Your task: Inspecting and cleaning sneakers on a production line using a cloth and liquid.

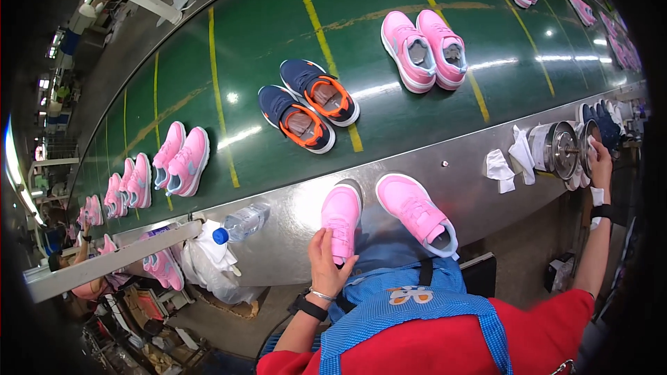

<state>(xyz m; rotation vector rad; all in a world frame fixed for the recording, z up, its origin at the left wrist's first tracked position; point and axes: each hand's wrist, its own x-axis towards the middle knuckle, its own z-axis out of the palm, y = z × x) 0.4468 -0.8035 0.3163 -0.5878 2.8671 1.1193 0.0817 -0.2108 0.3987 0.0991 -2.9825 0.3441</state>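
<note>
Pink sneaker (340,219) with a rounded toe and strap-like upper sits at 6 o'clock from centre, toe toward 12, over the smooth grey metal ledge (451,187). I see the left hand (329,267) curled about its heel end, fingers on one side and thumb on the other, gripping it. Just beside it, at 4 o'clock, its matching sneaker (415,214) lies untouched, toe angled toward 11, its pale blue collar open around a dark interior.

Out at 3 o'clock I make out the right hand (599,160), its fingers bent at the rim of the outer of two shiny round metal discs (563,150); I cannot tell whether they are closed on anything. Limp white cloths (500,170) lie on the ledge just beside the discs.

Beyond the ledge runs a glossy green belt (257,42) with yellow stripes. On it I see a navy pair with bright orange lining (299,119) at 11 o'clock, a pink pair (406,52) at 1, and more pink shoes (182,160) at 9. At 8 o'clock a clear plastic bottle (248,222) with a blue cap lies on its side. Lowest, I see the wearer's blue fine-patterned apron (410,316) over a red top (538,333).
</note>
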